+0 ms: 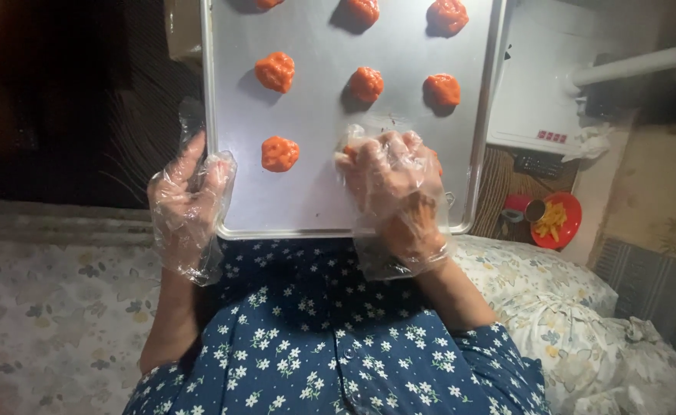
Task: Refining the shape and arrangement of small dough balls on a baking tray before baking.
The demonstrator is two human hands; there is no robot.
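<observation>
The fingers (388, 154) of the right hand (396, 188), inside a loose clear plastic glove, are curled down and bunched together on the baking tray (315, 207); a sliver of orange shows under them on either side, so they seem to press on a dough lump (437, 164) that is mostly hidden. Whether they pinch it or only cover it cannot be told. The left hand (188, 204), gloved the same way, rests against the tray's near left corner, its fingers (193, 157) lying straight and close together along the rim, the thumb on the tray's edge.

The tray is a bare silver sheet held over the person's lap, which is covered by a dark blue dress (315, 338) with small white flowers. On the tray lie rows of rough orange dough lumps: one (279, 154) just to the left of the right hand, three (366, 83) in the row beyond, more at the far edge. To the right, on a low surface, sits a red plate (561, 223) with yellow pieces. A flowered cushion (553, 307) lies beside the person's right arm
</observation>
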